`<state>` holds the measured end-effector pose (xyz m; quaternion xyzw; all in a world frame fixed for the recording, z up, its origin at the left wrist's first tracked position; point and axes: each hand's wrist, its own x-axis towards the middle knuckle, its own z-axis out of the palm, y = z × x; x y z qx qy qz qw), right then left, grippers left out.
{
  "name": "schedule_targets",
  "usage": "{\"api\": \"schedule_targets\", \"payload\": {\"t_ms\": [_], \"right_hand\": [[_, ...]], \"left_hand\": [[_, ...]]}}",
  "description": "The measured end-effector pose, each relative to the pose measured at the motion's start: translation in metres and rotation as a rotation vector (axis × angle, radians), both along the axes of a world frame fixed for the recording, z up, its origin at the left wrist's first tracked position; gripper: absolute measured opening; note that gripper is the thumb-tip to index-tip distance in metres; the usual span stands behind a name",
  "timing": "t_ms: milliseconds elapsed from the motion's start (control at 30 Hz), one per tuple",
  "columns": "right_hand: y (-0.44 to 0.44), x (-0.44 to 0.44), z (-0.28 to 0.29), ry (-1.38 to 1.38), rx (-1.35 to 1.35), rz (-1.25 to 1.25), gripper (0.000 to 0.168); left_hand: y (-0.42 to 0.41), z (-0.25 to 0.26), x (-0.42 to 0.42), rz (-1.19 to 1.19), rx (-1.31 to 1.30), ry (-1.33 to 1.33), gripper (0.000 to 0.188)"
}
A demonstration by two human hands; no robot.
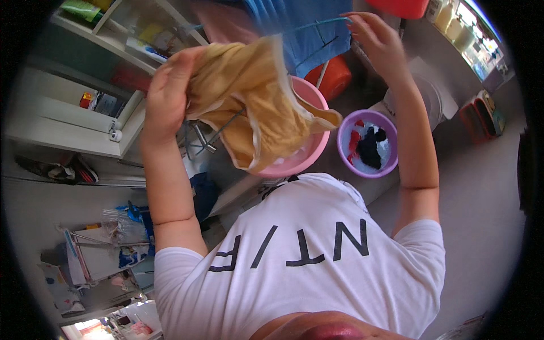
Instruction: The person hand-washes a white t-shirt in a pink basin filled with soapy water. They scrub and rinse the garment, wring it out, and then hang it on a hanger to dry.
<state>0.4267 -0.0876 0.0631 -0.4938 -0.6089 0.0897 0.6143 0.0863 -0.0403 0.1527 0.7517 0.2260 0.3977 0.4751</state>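
Raised at the left, my left hand point(170, 91) grips a yellow cloth garment with white edging point(272, 110), which looks like underwear. The garment hangs over a pink plastic basin point(312, 157) holding some pale cloth. My right hand point(378, 44) is up at the upper right, its fingers pinching the end of a light-blue hanger point(325, 22). The hanger reaches left towards the garment; whether it touches it is hidden. Behind it hangs a blue cloth point(327, 51). A metal clip-like piece point(206, 140) shows beside the garment, below my left hand.
A purple basin point(341, 148) with dark and red cloths in liquid stands right of the pink one. A red-orange basin point(335, 78) is behind. White shelving point(85, 114) stands at the left, a bucket point(429, 102) at the right. Bottles point(454, 27) line a ledge at upper right.
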Motion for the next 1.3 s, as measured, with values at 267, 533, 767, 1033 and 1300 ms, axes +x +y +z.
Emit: {"api": "schedule_targets", "payload": {"t_ms": [267, 533, 767, 1033, 1300], "right_hand": [[-0.031, -0.089, 0.036, -0.385, 0.215, -0.069, 0.022], [-0.028, -0.059, 0.049, -0.524, 0.273, 0.001, 0.018], [-0.056, -0.042, 0.039, 0.230, 0.339, 0.128, 0.019], [-0.077, -0.056, 0.035, -0.017, 0.561, 0.307, 0.015], [-0.100, -0.043, 0.003, 0.330, 0.314, 0.801, 0.013]], "left_hand": [[-0.001, -0.013, 0.038, -0.054, 0.023, 0.093, 0.038], [0.010, -0.002, 0.034, 0.187, 0.246, 0.085, 0.042], [0.010, 0.011, 0.018, 0.234, 0.209, -0.019, 0.045], [0.013, 0.004, 0.021, 0.261, 0.145, -0.097, 0.042], [0.002, 0.005, 0.006, 0.160, 0.030, -0.178, 0.040]]}}
